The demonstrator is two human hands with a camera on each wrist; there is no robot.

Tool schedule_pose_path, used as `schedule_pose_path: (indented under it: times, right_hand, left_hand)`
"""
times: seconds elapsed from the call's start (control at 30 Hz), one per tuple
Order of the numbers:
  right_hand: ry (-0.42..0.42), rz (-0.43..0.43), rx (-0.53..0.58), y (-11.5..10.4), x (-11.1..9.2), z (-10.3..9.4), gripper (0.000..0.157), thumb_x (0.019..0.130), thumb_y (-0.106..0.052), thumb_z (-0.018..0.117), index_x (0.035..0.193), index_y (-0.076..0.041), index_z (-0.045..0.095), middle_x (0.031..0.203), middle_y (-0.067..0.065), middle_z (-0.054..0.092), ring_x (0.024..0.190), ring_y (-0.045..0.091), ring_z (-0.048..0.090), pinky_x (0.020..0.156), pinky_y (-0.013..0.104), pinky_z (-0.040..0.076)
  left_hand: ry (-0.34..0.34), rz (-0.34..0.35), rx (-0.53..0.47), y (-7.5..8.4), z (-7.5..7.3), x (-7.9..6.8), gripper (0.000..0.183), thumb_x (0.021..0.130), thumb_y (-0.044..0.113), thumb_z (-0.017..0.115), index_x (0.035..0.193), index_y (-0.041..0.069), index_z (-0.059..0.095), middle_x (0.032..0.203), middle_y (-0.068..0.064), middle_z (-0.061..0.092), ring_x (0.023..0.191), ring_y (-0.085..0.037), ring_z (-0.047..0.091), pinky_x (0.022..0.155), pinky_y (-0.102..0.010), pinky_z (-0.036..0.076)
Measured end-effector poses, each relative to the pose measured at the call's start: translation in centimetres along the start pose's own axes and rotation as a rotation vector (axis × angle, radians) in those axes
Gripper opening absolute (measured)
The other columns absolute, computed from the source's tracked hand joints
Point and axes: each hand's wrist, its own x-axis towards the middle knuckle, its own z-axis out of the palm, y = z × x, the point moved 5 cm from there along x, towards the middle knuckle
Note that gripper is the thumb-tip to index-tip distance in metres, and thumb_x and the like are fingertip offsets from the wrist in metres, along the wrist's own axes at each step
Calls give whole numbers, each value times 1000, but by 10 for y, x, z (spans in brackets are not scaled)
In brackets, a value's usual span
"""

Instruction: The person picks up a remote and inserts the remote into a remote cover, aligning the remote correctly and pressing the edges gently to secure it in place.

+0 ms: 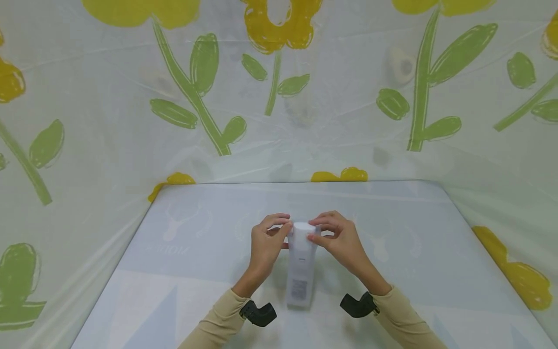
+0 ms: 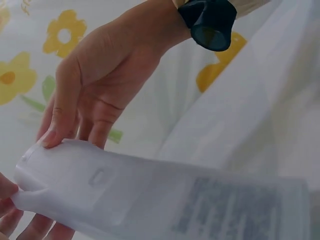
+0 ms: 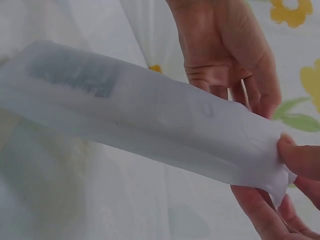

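Observation:
A long white item with a rounded top end sits in a frosted plastic sleeve point(image 1: 302, 266), upright in the head view. A grey printed label block point(image 1: 299, 290) shows near its lower end, and a small slot mark point(image 2: 97, 176) higher up. My left hand point(image 1: 267, 245) pinches the sleeve at its upper left edge, with thumb near the top and fingers partly hidden behind. My right hand point(image 1: 344, 241) pinches the upper right edge, its thumb on the front face. In the right wrist view a loose flap of plastic point(image 3: 277, 192) sticks out by the right fingers.
The pale printed table point(image 1: 196, 232) spreads around the sleeve. A white sheet with yellow flowers point(image 1: 279, 145) hangs behind and along both sides of it. Black wrist cameras point(image 1: 260, 314) are strapped over beige sleeves point(image 1: 220, 317).

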Motion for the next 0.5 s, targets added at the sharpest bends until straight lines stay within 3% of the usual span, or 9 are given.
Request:
schedule_pose_path:
  times: [0.23, 0.5]
  right_hand:
    - [21, 42, -35, -3, -1, -2, 27, 69, -2, 72, 95, 3, 65, 98, 13, 52, 82, 28, 55, 67, 27, 52]
    - [65, 40, -55, -9, -1, -4, 26, 69, -2, 72, 93, 4, 65, 94, 14, 53, 81, 26, 60, 66, 27, 52]
  left_hand:
    - [8, 101, 27, 22, 6, -10, 15, 81, 7, 61, 91, -4, 64, 104, -15, 57, 76, -28, 60, 51, -40, 52]
    - [-3, 212, 60, 29, 10, -11, 15, 81, 6, 62, 90, -4, 65, 100, -15, 58, 75, -25, 60, 52, -38, 53]
